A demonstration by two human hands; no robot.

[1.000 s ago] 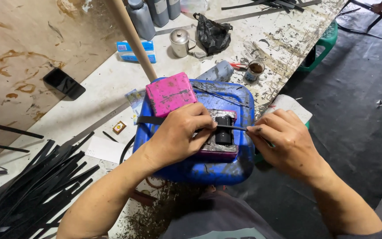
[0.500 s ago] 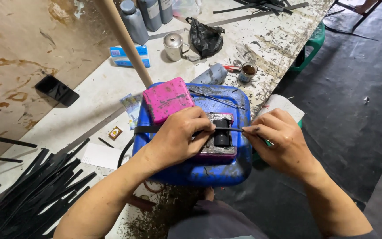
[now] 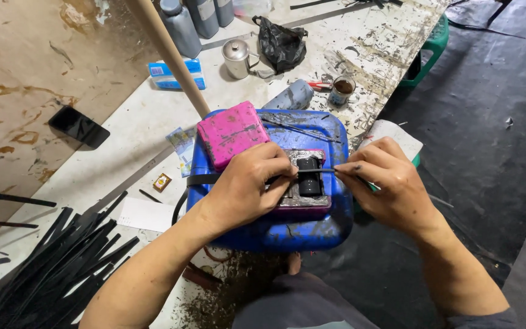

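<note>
Long paint-spattered workbench (image 3: 153,116); on it a blue plastic jerrycan (image 3: 275,225) lying flat as a work block, pink block (image 3: 232,134) on its far corner, a grimy pink-edged tray (image 3: 305,201) with a black cylinder (image 3: 310,176) nearer the person. Left hand (image 3: 248,189) presses down beside the cylinder, fingers pinching one end of a thin black strip (image 3: 318,171) stretched across it; right hand (image 3: 391,186) is closed in a pinch on the other end. Risk, as I judge it: the strip is narrow and held only at fingertips, so uneven pull could slip it off the cylinder or snap it, and the jerrycan might rock under the left-hand pressure.
</note>
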